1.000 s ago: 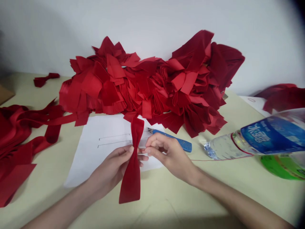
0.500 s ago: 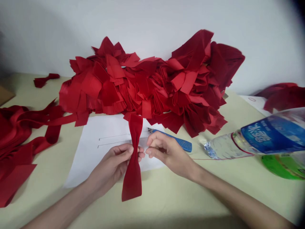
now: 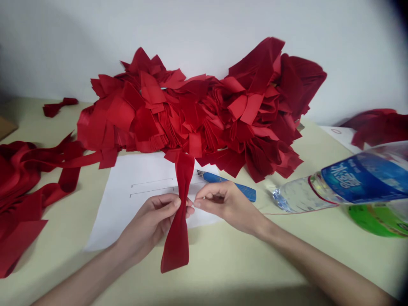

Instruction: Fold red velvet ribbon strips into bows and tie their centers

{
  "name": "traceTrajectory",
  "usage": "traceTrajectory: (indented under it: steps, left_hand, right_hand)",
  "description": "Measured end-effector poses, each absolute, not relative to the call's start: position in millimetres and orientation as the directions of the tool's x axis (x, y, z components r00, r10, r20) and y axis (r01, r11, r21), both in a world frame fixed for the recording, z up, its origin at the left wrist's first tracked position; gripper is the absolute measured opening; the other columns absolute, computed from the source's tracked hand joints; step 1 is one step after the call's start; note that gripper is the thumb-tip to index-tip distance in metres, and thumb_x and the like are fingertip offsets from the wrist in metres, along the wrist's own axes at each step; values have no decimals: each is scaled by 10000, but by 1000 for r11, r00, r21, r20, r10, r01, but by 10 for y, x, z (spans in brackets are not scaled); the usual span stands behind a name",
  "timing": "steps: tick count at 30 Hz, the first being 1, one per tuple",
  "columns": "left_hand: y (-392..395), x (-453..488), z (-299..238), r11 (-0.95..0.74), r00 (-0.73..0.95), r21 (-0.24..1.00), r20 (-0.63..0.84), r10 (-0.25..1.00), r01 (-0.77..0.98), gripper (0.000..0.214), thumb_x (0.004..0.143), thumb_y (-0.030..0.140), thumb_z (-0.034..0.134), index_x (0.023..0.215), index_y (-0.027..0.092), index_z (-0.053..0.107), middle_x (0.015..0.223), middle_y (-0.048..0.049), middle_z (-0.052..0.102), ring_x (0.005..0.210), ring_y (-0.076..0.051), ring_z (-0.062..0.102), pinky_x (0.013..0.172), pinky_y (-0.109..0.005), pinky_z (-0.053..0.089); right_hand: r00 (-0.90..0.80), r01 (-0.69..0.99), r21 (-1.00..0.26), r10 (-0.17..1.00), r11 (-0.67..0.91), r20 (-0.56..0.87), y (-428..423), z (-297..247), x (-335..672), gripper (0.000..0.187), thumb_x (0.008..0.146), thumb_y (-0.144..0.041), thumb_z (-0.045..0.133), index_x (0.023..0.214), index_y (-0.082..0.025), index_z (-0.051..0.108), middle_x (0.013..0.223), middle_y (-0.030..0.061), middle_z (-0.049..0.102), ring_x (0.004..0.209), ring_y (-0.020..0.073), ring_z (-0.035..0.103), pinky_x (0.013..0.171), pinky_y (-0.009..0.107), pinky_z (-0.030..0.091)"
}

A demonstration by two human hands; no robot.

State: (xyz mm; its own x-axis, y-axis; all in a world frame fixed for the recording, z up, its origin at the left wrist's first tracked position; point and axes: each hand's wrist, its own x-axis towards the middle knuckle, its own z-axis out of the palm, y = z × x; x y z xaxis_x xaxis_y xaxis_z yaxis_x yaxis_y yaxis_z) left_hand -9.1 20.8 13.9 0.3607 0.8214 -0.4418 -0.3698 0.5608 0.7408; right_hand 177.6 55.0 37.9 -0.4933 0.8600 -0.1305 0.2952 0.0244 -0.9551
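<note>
A red velvet bow piece stands upright over the table, pinched at its narrow waist. My left hand grips that waist from the left with thumb and fingers closed. My right hand is pinched right beside the waist on the other side; whatever it holds is too thin to make out. Both hands hover above a white sheet of paper with two drawn lines.
A big heap of red bow pieces fills the back of the table. Red ribbon strips lie at the left. A blue-handled cutter lies behind my right hand. A water bottle lies on its side at the right, over something green.
The bow has shifted only slightly, its top tilting a little. My right hand's pinch has drawn closer to the bow's waist. The rest stays put.
</note>
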Motion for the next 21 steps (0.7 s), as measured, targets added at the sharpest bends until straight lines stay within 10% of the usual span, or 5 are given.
traceTrajectory:
  steps: [21]
  left_hand:
    - [79,5,121,260,129,959,-245,961,-113,119,786,283,630,779,190,704,671,28,574,683,-114,528,649,-212,410]
  right_hand:
    - [-424,371,-927,898,54,-118,347,411,1599,223,814,-218,541,620,-158,450,557,-68,367,519,51,312,463,194,260]
